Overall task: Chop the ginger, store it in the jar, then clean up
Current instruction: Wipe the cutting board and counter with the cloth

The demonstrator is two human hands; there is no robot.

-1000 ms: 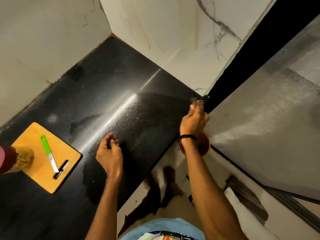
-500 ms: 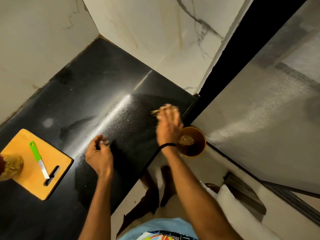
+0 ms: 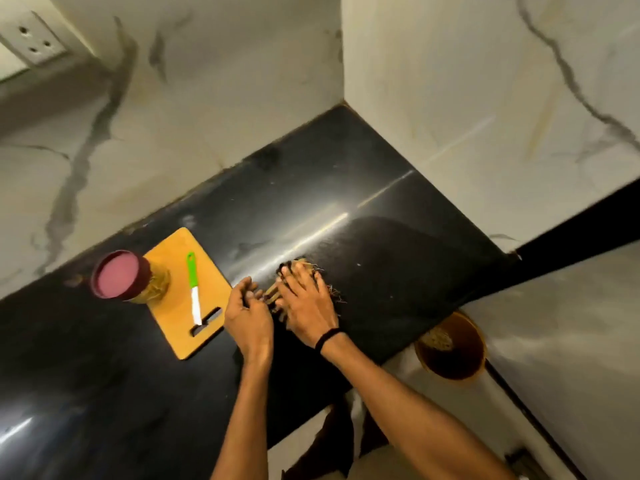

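Jar [image 3: 130,277], knife [image 3: 193,289] on board [image 3: 173,329] | right fingers [image 3: 298,276] flat on scraps [image 3: 305,262] | left fingers [image 3: 246,289] curled, unclear

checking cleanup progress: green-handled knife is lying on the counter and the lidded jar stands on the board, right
No: the head view shows the green-handled knife lying on the yellow cutting board, not the counter. The lidded jar stands there too.

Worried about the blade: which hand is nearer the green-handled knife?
Left. The left hand is just right of the knife; the right hand lies farther right, beyond it.
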